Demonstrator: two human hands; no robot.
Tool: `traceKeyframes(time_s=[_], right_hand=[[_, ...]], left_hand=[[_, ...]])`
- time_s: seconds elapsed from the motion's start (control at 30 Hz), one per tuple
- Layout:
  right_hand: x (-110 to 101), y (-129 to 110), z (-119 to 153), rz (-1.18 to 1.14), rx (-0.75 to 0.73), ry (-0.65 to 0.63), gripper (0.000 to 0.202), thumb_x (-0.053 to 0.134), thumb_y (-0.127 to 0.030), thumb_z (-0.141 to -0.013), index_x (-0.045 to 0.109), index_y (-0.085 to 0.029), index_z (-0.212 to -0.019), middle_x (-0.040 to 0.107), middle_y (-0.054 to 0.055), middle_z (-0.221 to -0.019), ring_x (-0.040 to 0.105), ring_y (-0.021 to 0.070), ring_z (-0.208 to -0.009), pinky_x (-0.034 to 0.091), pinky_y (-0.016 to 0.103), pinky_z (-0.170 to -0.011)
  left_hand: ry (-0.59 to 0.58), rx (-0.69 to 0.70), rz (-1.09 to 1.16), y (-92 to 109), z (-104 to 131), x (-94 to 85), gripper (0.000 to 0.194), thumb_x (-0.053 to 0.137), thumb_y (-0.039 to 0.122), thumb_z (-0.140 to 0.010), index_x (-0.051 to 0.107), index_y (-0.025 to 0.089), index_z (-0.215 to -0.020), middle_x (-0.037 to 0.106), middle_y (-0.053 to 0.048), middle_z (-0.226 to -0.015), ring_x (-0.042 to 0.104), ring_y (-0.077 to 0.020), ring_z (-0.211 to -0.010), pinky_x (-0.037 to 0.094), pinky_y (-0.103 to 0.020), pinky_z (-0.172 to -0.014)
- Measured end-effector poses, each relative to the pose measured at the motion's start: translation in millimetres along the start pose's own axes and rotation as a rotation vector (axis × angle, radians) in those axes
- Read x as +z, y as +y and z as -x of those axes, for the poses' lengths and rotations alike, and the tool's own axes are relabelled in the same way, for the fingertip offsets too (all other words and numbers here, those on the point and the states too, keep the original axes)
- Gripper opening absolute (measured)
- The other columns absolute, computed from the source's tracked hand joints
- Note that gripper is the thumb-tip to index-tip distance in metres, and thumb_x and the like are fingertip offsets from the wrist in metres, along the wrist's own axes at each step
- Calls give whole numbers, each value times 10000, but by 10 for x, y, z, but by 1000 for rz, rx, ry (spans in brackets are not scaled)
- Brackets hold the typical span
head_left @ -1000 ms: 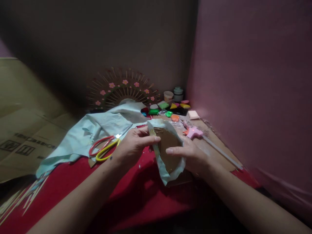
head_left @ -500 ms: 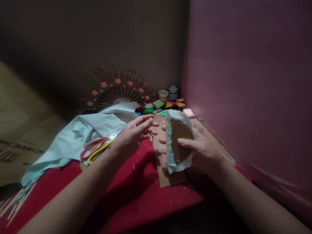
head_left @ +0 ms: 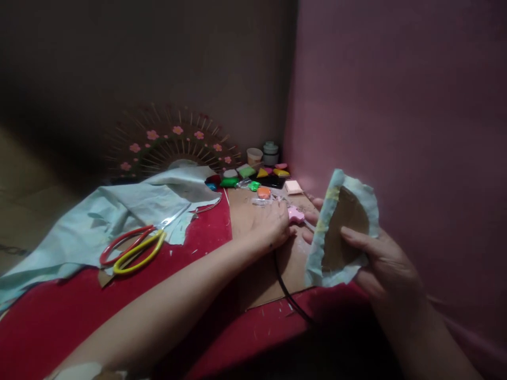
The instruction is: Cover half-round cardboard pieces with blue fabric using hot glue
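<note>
In my right hand [head_left: 390, 258] is a half-moon cardboard piece [head_left: 344, 235] edged with pale blue cloth folded over its rim. The thumb presses on the bare brown cardboard, and the other fingers are behind it. My left hand [head_left: 274, 221] is closed round a small pink glue gun [head_left: 295, 214], which my fingers partly hide. A black cord [head_left: 285, 290] runs from under that hand toward the table's front edge. Beneath the hand lies a flat cardboard sheet [head_left: 261, 285].
Red-and-yellow-handled scissors [head_left: 138, 253] rest on pale blue cloth [head_left: 99, 211] at the left. Behind stand a fan-shaped stick decoration [head_left: 178, 142], a paper cup [head_left: 254, 155] and a lidded jar [head_left: 271, 153]. Several colourful clay packs [head_left: 245, 171] lie before them. A pink wall [head_left: 396, 105] borders the right.
My left hand has moved right and closed on the glue gun. The cloth-edged cardboard has moved right with my right hand. The black cord now shows, and the view has shifted slightly.
</note>
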State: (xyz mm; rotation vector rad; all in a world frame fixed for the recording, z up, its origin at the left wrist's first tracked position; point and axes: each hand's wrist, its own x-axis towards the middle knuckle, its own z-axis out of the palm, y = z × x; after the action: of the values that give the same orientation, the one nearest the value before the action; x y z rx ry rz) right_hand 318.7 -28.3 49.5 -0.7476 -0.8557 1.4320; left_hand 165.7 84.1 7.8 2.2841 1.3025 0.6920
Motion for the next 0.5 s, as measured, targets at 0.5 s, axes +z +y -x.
traceKeyframes(time_s=[0.5], right_hand=[[29, -132, 258, -58, 47, 34, 476, 738, -229, -713, 631, -287, -1173, 674, 98, -1196, 686, 315, -983, 565, 486, -824]], left_hand=[[332, -151, 459, -256, 412, -1092, 182, 611, 217, -742, 617, 153, -912, 569, 20, -673, 489, -116, -563, 355, -217, -503]])
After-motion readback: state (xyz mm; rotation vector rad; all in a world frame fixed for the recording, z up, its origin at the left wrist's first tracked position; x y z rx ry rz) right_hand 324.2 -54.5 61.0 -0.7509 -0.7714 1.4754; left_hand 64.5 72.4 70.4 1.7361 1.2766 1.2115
